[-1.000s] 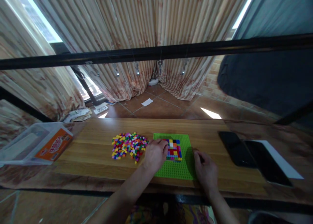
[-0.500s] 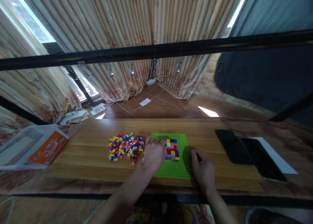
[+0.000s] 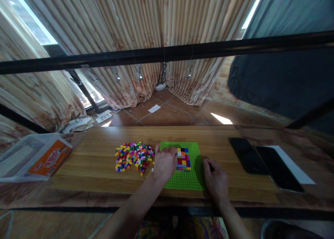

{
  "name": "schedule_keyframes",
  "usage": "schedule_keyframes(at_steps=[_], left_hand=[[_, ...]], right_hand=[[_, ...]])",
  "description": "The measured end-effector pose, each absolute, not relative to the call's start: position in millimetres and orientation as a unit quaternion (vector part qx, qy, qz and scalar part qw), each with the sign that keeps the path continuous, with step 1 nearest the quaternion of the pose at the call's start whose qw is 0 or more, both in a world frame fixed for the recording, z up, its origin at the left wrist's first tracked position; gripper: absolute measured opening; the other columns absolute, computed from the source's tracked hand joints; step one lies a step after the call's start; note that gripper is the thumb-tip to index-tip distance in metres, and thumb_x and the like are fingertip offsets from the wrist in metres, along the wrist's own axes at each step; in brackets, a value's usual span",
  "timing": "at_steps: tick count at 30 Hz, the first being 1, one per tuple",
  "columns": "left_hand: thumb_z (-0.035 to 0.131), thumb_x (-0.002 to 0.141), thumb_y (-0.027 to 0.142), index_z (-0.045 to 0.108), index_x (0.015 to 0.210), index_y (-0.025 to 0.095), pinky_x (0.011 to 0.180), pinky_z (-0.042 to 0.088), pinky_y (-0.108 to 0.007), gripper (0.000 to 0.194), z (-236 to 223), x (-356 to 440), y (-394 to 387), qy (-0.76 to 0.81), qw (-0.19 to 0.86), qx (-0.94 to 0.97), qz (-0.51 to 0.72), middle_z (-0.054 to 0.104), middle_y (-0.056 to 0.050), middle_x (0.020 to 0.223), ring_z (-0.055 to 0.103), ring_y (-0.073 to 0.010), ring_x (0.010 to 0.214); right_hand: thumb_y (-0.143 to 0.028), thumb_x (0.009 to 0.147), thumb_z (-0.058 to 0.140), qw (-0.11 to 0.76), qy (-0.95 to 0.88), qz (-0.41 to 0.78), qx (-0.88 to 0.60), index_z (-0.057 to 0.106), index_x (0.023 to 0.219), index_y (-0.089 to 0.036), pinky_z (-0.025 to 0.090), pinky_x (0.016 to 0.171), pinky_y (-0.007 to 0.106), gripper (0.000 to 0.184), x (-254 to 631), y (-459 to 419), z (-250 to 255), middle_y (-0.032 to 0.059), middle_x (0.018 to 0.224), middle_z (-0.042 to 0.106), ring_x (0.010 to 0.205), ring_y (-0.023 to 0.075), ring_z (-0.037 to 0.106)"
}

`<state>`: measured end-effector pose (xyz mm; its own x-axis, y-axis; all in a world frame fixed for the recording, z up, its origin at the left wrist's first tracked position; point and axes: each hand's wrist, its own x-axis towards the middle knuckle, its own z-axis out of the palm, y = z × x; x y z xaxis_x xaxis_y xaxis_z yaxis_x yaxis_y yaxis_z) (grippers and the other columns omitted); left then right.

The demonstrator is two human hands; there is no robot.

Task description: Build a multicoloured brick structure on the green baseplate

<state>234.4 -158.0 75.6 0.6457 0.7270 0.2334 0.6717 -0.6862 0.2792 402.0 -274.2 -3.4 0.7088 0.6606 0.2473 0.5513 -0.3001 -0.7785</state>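
A green studded baseplate (image 3: 180,181) lies on the wooden board, with a patch of multicoloured toy bricks (image 3: 184,159) fixed near its middle. Over the left part of that patch, my left hand (image 3: 165,162) is closed, fingertips bent down onto the bricks; whatever they pinch is hidden beneath. My right hand (image 3: 216,178) rests curled at the plate's right edge, thumb and forefinger close together, and I cannot make out anything in it. Left of the plate a heap of loose small bricks (image 3: 133,156) spreads in many colours, close to my left hand.
The wooden board (image 3: 96,162) carries everything. A clear plastic bin (image 3: 41,138) with an orange label stands at the far left. To the right lie a black phone (image 3: 247,156), a larger dark slab (image 3: 279,169) and white paper (image 3: 294,166). A black bar (image 3: 167,54) crosses beyond the board.
Both hands stay almost in place, the left still over the brick patch. The whole view has shifted very slightly.
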Motion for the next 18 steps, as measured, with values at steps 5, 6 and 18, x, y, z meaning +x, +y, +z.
schedule_keyframes(at_steps=[5,6,18], left_hand=[[0.057,0.083,0.017,0.062,0.085,0.022,0.104,0.028,-0.046,0.007,70.7,234.5,-157.8,0.395,0.097,0.896,0.180,0.070,0.000,0.079,0.063,-0.0183,0.079],[0.058,0.083,0.017,0.062,0.086,0.022,0.104,0.027,-0.046,0.007,69.5,234.2,-157.7,0.396,0.099,0.895,0.183,0.070,0.000,0.079,0.063,-0.0182,0.079],[0.049,0.091,0.021,0.065,0.095,0.024,0.103,0.027,-0.048,0.017,61.6,221.4,-165.8,0.359,0.078,0.903,0.224,0.070,-0.001,0.087,0.062,-0.0184,0.082]], right_hand=[[-0.053,0.088,0.046,0.455,-0.371,0.071,-0.806,0.069,0.089,-0.017,0.047,0.077,0.031,0.043,401.5,-274.5,-1.6,0.0100,0.093,0.071,0.085,0.0219,0.065],[-0.053,0.088,0.046,0.455,-0.370,0.070,-0.807,0.069,0.089,-0.017,0.047,0.077,0.031,0.043,401.4,-274.4,-1.3,0.0101,0.093,0.071,0.085,0.0219,0.065],[-0.054,0.088,0.045,0.442,-0.372,0.069,-0.814,0.069,0.089,-0.017,0.047,0.078,0.031,0.044,401.6,-274.4,-1.0,0.0102,0.093,0.072,0.086,0.0222,0.066]])
